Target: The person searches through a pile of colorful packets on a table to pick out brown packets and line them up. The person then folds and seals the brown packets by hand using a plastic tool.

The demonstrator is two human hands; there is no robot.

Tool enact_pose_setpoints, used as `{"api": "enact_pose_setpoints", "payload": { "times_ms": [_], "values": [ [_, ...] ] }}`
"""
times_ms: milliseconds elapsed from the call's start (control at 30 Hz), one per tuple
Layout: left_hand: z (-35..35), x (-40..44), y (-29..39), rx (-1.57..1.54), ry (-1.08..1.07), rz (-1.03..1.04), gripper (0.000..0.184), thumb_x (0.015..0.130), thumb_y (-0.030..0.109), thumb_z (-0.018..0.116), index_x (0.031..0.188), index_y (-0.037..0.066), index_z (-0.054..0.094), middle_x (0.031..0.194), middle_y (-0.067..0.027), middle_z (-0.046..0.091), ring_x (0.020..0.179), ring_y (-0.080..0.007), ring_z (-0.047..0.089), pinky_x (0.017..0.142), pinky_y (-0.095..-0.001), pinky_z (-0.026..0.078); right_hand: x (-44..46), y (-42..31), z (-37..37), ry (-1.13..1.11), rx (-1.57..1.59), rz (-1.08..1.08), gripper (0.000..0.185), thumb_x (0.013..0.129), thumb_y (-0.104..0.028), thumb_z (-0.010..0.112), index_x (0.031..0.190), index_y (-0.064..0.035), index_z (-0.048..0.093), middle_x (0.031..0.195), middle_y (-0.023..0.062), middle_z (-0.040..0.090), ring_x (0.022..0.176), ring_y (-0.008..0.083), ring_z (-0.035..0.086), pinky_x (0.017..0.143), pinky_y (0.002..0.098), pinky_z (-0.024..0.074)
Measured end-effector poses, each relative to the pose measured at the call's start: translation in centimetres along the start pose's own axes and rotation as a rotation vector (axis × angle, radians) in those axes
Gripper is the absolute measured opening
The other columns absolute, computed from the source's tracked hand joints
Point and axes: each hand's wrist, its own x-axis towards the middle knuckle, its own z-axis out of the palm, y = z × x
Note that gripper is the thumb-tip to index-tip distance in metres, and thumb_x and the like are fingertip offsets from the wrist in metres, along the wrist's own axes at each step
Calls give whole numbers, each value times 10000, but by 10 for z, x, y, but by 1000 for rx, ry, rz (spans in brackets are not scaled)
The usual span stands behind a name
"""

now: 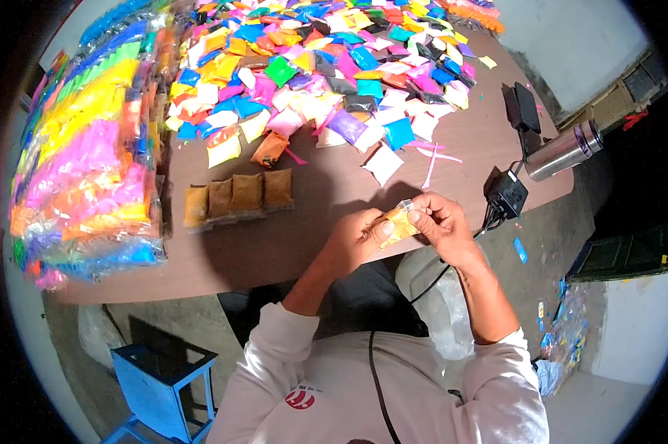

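Observation:
Between my two hands, just above the table's front edge, is a small clear packet with yellow-orange contents (399,224). My left hand (360,235) pinches its left side with the thumb on top. On the other side my right hand (441,224) grips the packet's upper right corner, thumb and fingers closed. Left of my hands, a row of several brown packets (246,194) lies side by side on the table (326,177). A white packet (383,164) and pink strips (431,159) lie just beyond my hands.
A big heap of small coloured packets (326,66) covers the far table. Stacked bags of coloured packets (89,155) line the left side. At right are a metal flask (563,152) and a black adapter (507,194) with cables. A blue stool (160,385) stands below left.

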Motion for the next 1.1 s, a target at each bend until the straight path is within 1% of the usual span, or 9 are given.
{"api": "enact_pose_setpoints", "payload": {
  "times_ms": [133, 200, 333, 433, 500, 733, 800, 900, 1100],
  "values": [
    [1, -2, 8, -89, 0, 8, 409, 913, 363, 526, 967, -39, 575, 828, -34, 584, 743, -97, 503, 666, -275, 437, -4, -2, 2, 111, 9, 11, 109, 908, -127, 571, 933, -21, 559, 745, -28, 547, 645, 40, 477, 563, 187, 387],
    [4, -1, 12, -233, 76, 103, 407, 915, 323, 515, 1095, -39, 566, 931, -45, 605, 859, -96, 546, 770, -252, 444, -5, 3, 2, 150, 28, -7, 117, 908, -139, 572, 929, -25, 554, 725, -28, 541, 605, 39, 465, 536, 184, 377],
    [0, -1, 14, -315, -7, 77, 396, 918, 278, 514, 1154, -38, 547, 988, -49, 608, 921, -101, 547, 823, -253, 434, -9, 4, 8, 240, 22, -24, 129, 909, -163, 574, 926, -38, 545, 694, -25, 532, 559, 42, 448, 498, 186, 358],
    [2, -2, 9, -211, 6, 58, 344, 924, 227, 502, 1131, -44, 550, 970, -47, 608, 907, -102, 548, 808, -259, 437, -10, 9, 8, 255, 53, -5, 110, 907, -145, 573, 929, -41, 546, 688, -26, 531, 552, 46, 447, 495, 189, 358],
    [0, -1, 5, 41, -9, 0, 306, 929, 200, 489, 1103, -42, 557, 956, -56, 607, 892, -88, 539, 789, -257, 437, -10, 10, 3, 246, 81, 2, 118, 900, -151, 585, 937, -45, 550, 686, -26, 531, 552, 43, 446, 495, 187, 357],
    [0, -5, 9, -21, -4, 57, 277, 929, 206, 492, 1032, -38, 572, 875, -57, 605, 821, -73, 521, 744, -252, 434, -5, -4, -8, 140, -38, 117, 205, 855, -243, 654, 890, -50, 594, 693, -24, 569, 555, 34, 454, 489, 185, 359],
    [-3, -4, 14, 67, -43, -26, 276, 931, 218, 488, 960, -43, 573, 834, -50, 597, 783, -80, 514, 707, -257, 428, -4, 2, -9, 149, -13, 82, 214, 845, -253, 666, 859, -49, 604, 705, -19, 585, 556, 37, 462, 486, 188, 366],
    [-1, -4, 8, -64, 54, 108, 295, 927, 247, 494, 821, -22, 553, 684, -65, 540, 641, -92, 454, 587, -280, 407, -4, 4, -8, 148, 45, 89, 199, 841, -234, 670, 863, -48, 604, 706, -8, 591, 554, 43, 473, 483, 191, 374],
    [2, -2, -2, -49, 110, 182, 317, 952, 237, 434, 799, -20, 538, 684, -82, 542, 637, -153, 505, 616, -306, 422, -9, 0, -10, 168, 145, 218, 116, 814, -105, 667, 861, -21, 602, 697, 22, 596, 534, 69, 499, 490, 193, 394]
  ]
}}
